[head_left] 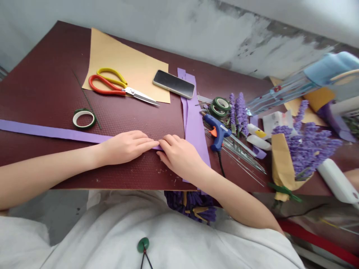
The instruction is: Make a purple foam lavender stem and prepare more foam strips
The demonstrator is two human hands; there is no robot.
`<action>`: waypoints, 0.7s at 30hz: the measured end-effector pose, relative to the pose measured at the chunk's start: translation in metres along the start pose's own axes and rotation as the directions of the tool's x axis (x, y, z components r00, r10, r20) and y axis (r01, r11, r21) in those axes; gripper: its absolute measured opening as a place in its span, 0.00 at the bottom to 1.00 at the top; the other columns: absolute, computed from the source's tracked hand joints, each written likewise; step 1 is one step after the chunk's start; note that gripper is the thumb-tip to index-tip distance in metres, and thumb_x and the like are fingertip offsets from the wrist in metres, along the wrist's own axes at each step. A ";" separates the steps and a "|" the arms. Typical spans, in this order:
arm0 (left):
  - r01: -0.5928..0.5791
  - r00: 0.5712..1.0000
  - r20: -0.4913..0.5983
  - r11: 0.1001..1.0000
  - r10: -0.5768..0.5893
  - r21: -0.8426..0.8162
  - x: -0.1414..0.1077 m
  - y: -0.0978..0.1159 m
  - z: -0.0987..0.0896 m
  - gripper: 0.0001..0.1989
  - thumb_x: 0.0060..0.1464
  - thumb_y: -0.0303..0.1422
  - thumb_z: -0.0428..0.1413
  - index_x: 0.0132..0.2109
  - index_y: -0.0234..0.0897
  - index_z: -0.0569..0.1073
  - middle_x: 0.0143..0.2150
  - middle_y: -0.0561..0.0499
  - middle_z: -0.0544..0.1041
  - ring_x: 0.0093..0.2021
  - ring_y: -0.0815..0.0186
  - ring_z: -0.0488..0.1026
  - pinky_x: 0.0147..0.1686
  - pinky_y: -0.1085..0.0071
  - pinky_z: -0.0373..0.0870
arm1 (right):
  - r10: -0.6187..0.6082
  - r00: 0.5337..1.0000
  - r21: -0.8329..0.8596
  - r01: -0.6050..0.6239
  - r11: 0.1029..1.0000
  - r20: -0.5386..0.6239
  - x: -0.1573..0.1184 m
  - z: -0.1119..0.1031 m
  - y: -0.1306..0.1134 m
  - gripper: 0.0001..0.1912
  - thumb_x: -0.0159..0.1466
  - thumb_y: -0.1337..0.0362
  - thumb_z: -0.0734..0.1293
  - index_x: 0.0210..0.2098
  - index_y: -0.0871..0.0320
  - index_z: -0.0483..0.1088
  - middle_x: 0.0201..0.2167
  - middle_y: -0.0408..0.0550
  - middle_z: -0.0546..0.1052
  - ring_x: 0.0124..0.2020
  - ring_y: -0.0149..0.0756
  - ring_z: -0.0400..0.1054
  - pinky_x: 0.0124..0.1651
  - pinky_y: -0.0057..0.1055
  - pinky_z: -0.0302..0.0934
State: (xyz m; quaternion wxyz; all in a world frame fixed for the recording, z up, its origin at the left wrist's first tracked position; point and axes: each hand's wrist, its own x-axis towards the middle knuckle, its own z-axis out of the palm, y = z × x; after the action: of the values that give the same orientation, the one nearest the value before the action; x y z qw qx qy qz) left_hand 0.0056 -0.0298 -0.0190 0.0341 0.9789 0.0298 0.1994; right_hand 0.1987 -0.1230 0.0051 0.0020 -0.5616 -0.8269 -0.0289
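Observation:
A long purple paper strip (56, 132) runs from the left edge of the table to under both hands. My left hand (127, 147) lies over the strip, palm down, fingers together and pressed on it. My right hand (179, 155) has its fingers bent onto the strip's right end, and its fingertips meet those of my left hand. What lies under the fingers is mostly hidden. Wider purple sheets (196, 129) lie just beyond my right hand. Behind my left hand is a roll of green tape (84, 118) with a thin dark wire (87, 99).
Scissors (134, 93) and a phone (174, 83) rest on tan paper (126, 52). To the right are a blue glue gun (217, 129), metal wires (246, 157), tape rolls (220, 106) and a wrapped purple bouquet (305, 149). Another person's hand (352, 178) shows at the right edge.

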 end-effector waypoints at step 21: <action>0.217 0.972 -0.123 0.967 -0.201 0.136 -0.007 -0.016 -0.038 0.12 0.62 0.39 0.47 0.44 0.45 0.74 0.26 0.52 0.74 0.27 0.68 0.69 0.28 0.69 0.64 | -0.598 0.453 -0.259 0.611 0.748 -0.661 -0.008 -0.033 -0.001 0.07 0.60 0.71 0.65 0.28 0.59 0.74 0.26 0.44 0.75 0.27 0.28 0.67 0.29 0.28 0.66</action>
State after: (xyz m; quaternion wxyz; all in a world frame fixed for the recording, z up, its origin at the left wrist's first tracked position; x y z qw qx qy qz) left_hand -0.0163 -0.0121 0.0118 -0.0197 0.9578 0.1496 0.2448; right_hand 0.1997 -0.1327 0.0380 0.3140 -0.1741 -0.9034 -0.2344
